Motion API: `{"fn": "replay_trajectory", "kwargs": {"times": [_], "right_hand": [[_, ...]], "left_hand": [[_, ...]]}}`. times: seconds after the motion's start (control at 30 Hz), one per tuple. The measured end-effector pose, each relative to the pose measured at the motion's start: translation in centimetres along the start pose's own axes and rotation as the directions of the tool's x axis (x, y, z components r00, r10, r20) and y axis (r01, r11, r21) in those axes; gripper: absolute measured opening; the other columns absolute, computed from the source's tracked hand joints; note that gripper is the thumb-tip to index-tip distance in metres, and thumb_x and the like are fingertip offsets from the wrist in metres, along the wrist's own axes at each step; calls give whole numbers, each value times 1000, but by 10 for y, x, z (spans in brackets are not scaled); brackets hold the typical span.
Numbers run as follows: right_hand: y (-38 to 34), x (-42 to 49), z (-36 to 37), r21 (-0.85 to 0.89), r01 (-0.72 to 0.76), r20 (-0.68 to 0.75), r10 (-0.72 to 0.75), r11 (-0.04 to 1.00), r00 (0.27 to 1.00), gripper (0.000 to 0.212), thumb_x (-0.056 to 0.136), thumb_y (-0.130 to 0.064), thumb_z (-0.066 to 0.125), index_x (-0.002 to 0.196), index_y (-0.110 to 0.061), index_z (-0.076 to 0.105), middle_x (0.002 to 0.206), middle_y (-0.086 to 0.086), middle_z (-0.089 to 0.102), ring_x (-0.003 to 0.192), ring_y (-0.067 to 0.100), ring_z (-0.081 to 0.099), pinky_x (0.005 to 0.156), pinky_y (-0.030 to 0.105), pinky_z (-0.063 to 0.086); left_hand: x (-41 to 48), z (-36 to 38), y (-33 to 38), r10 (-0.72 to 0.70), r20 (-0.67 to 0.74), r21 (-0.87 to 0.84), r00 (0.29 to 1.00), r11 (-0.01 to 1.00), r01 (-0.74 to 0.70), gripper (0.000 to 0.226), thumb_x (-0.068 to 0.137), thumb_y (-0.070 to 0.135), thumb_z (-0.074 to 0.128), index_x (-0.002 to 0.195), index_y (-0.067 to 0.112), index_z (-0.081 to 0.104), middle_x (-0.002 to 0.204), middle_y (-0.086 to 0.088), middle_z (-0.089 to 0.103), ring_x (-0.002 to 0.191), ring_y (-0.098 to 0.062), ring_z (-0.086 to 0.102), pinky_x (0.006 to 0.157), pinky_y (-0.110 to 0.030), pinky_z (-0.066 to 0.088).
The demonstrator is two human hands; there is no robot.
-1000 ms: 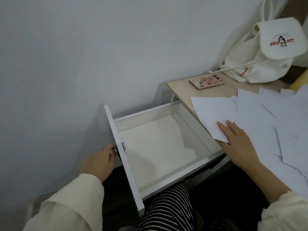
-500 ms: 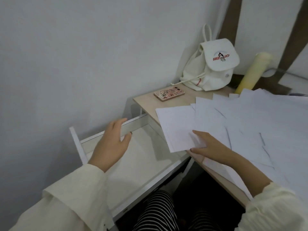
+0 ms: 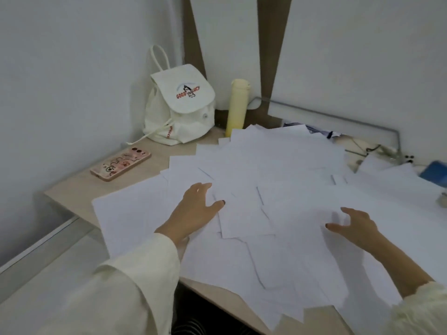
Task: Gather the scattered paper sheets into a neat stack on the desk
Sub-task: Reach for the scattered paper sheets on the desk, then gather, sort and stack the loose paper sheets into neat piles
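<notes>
Many white paper sheets (image 3: 278, 170) lie scattered and overlapping across the light wooden desk (image 3: 79, 187), some hanging over its front edge. My left hand (image 3: 197, 209) lies flat on the sheets at the left of the pile, fingers spread. My right hand (image 3: 350, 226) hovers or rests at the right of the pile with its fingers spread and slightly bent, holding nothing. Both arms wear cream sleeves.
A pink-cased phone (image 3: 121, 164) lies at the desk's back left. A white backpack (image 3: 180, 105) and a yellow bottle (image 3: 235, 106) stand against the wall. Cables and a blue object (image 3: 434, 172) sit at the far right. The open white drawer (image 3: 48, 250) lies at lower left.
My left hand left the drawer and came onto the papers. My right hand moved from the pile's left edge over to the right. The view swung right, onto the desk.
</notes>
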State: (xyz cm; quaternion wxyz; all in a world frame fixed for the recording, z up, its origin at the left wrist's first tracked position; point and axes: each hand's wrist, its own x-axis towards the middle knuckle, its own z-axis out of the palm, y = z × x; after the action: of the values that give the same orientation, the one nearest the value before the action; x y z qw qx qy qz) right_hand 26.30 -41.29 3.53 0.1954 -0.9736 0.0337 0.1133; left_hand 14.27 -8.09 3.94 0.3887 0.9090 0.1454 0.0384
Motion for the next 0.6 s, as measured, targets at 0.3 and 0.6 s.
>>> {"fn": "replay_trajectory", "kwargs": {"times": [0.3, 0.6], "right_hand": [[46, -11, -2, 11, -120, -58, 121, 993, 991, 60, 89, -44, 55, 139, -13, 41, 145, 10, 37, 134, 31, 32, 106, 36, 30], [32, 1, -5, 223, 94, 33, -103, 970, 994, 60, 88, -37, 59, 141, -20, 38, 146, 5, 39, 134, 24, 36, 108, 33, 30]], "left_hand": [[39, 99, 72, -49, 222, -181, 974, 979, 91, 75, 88, 42, 57, 147, 13, 22, 153, -6, 27, 140, -21, 27, 106, -27, 26], [51, 112, 77, -212, 324, -752, 922, 534, 387, 63, 78, 17, 73, 132, 0, 47, 125, -16, 59, 104, -29, 61, 85, -35, 50]]}}
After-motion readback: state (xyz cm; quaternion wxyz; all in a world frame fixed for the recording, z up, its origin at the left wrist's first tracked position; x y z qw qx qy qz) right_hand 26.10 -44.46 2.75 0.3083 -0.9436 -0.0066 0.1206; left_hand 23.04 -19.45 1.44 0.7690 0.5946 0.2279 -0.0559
